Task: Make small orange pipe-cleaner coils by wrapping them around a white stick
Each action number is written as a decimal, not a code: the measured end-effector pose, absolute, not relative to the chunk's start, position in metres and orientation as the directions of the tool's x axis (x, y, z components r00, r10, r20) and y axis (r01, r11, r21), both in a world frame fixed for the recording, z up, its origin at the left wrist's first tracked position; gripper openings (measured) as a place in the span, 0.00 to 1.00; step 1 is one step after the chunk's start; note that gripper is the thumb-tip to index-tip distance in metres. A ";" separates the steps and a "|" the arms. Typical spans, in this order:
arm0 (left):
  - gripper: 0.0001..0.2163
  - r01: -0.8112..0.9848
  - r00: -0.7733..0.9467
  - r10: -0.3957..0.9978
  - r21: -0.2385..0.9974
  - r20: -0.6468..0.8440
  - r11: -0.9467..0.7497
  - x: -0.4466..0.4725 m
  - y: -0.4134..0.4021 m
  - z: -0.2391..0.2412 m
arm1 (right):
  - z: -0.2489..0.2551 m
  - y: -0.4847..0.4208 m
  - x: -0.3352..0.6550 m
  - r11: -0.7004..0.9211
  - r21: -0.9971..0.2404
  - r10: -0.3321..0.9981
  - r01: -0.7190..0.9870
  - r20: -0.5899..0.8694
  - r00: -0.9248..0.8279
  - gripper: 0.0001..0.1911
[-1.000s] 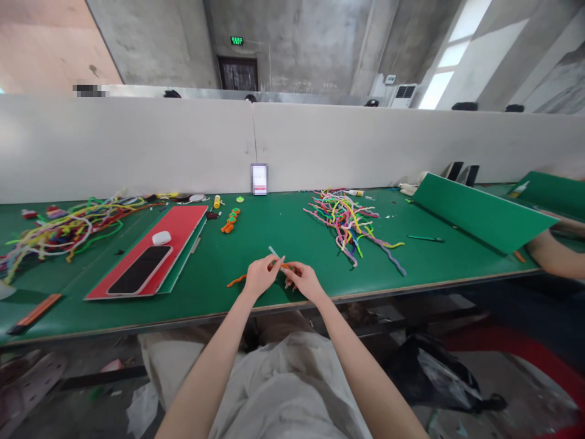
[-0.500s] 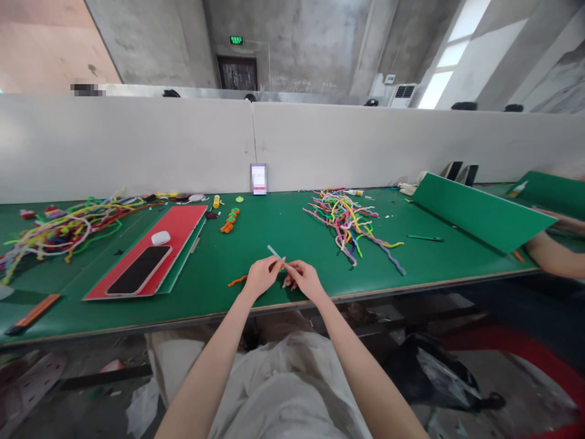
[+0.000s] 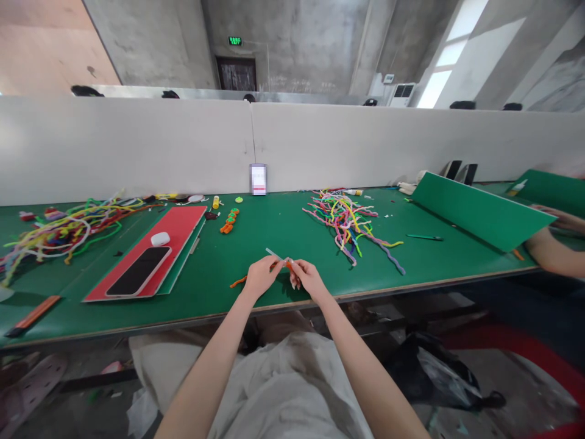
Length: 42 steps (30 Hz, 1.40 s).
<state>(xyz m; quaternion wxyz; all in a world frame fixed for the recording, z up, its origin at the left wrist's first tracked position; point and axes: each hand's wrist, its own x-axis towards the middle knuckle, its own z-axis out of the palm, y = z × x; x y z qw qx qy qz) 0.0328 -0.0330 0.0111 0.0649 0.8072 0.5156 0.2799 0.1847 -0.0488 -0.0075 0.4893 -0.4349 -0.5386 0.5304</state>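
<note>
As fingertips of left hand and right hand nearly meet, each grip pinches tight on orange fuzzy stem near front edge of green bench. Pale thin stick juts between hands; which one has it, cannot tell. Farther out: orange-and-green twisted piece ahead, tangled coloured stems to right, dark phone on red board to left.

The orange stem toward seven o'clock looks fuzzy and matt; the tabletop, smooth, faintly glossy; the phone at eight, glassy; the twelve o'clock wall, rough concrete.
</note>
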 end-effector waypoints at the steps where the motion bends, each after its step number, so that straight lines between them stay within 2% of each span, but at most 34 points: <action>1: 0.16 0.798 0.316 0.867 0.387 0.385 -0.462 0.033 -0.032 0.010 | -0.008 -0.049 0.185 0.060 -0.997 0.988 -0.048 0.066 -0.142 0.19; 10: 0.16 0.812 0.383 0.847 0.302 0.369 -0.499 0.037 -0.030 0.004 | -0.008 -0.047 0.182 0.090 -0.996 0.986 -0.002 0.089 -0.140 0.19; 26: 0.13 0.781 0.439 0.840 0.326 0.319 -0.533 0.036 -0.029 0.005 | -0.013 -0.047 0.183 0.106 -0.994 0.985 0.027 0.102 -0.143 0.19; 42: 0.15 0.799 0.552 0.779 0.078 0.298 -0.596 0.041 -0.035 0.003 | -0.016 -0.044 0.180 0.112 -0.990 0.991 -0.086 0.104 0.088 0.19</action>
